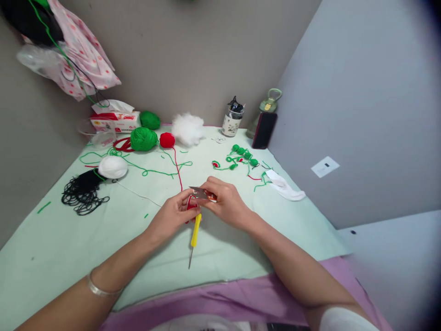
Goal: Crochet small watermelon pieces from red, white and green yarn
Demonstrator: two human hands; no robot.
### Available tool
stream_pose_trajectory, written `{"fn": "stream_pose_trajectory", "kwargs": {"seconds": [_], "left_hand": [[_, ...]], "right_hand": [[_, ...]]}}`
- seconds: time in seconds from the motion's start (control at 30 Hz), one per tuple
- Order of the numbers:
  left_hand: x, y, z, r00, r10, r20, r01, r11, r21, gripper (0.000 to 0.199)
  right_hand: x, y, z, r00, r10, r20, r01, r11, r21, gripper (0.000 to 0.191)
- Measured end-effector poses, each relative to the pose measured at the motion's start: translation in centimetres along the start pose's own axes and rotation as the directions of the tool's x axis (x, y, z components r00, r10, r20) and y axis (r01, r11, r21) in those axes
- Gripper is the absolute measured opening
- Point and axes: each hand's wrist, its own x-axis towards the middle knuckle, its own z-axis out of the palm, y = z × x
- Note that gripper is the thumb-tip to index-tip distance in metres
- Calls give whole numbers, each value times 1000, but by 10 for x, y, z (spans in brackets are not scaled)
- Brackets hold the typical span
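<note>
My left hand (172, 214) pinches a small red and white yarn piece (192, 202) near the middle of the table. A yellow-handled crochet hook (195, 231) hangs down below its fingertips, metal end toward me. My right hand (225, 201) is closed on small scissors (200, 192) with orange-red handles, their blades pointing left over the yarn piece. Red yarn runs from the piece back to a red ball (167, 140), and white yarn leads left to a white ball (113, 167). The fingers partly cover the piece.
Green yarn balls (144, 139), a tissue pack (117, 120) and white stuffing (188, 129) stand at the back. Black yarn (82, 192) lies left. Small green crocheted pieces (247, 156), a pen jar (231, 124), a phone (264, 130) and a bottle (268, 106) are at the right.
</note>
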Motion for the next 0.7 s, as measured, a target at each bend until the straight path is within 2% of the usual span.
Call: {"fn": "stream_pose_trajectory", "kwargs": {"seconds": [0.1, 0.2, 0.3, 0.4, 0.5, 0.7], "left_hand": [[1, -2, 0, 1000, -8, -21, 8, 1000, 14, 23], [2, -6, -1, 1000, -18, -20, 19, 1000, 10, 21], [2, -8, -3, 999, -35, 19, 36, 999, -25, 25], [1, -8, -3, 996, -53, 68, 57, 997, -59, 40], [-2, -6, -3, 994, -64, 90, 72, 993, -90, 48], [-7, -1, -2, 993, -77, 89, 91, 983, -157, 49]], "right_hand": [[-1, 3, 1, 999, -7, 38, 10, 996, -90, 12], [-1, 7, 3, 999, -30, 43, 33, 997, -71, 22], [-2, 7, 3, 993, -82, -90, 82, 997, -3, 15], [-1, 5, 1, 971, -118, -209, 131, 990, 51, 14], [1, 3, -1, 972, -64, -224, 98, 984, 146, 15], [3, 5, -3, 978, 33, -207, 25, 963, 269, 22]]}}
